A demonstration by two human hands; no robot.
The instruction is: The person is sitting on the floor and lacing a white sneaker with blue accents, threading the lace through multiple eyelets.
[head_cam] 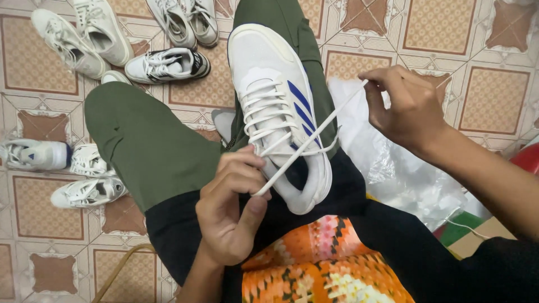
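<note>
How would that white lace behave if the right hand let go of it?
Probably floppy: the lace runs straight only because the right hand and left hand pull it taut. It looks thin and light, so it would likely drop limp across the shoe.

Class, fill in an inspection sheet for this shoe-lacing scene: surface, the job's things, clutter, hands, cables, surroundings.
Surface: patterned tile floor; the person's lap in green trousers.
Job's things: white shoe with blue stripes lying on the lap; white lace stretched taut between both hands.
Clutter: other white shoes scattered on the floor at left and top; clear plastic bag at right.
Hands: left hand pinches the lace's lower end beside the shoe; right hand pulls the upper end.
Cables: nothing seen.
Surroundings: orange patterned cloth at bottom; red object at right edge, unclear.
</note>
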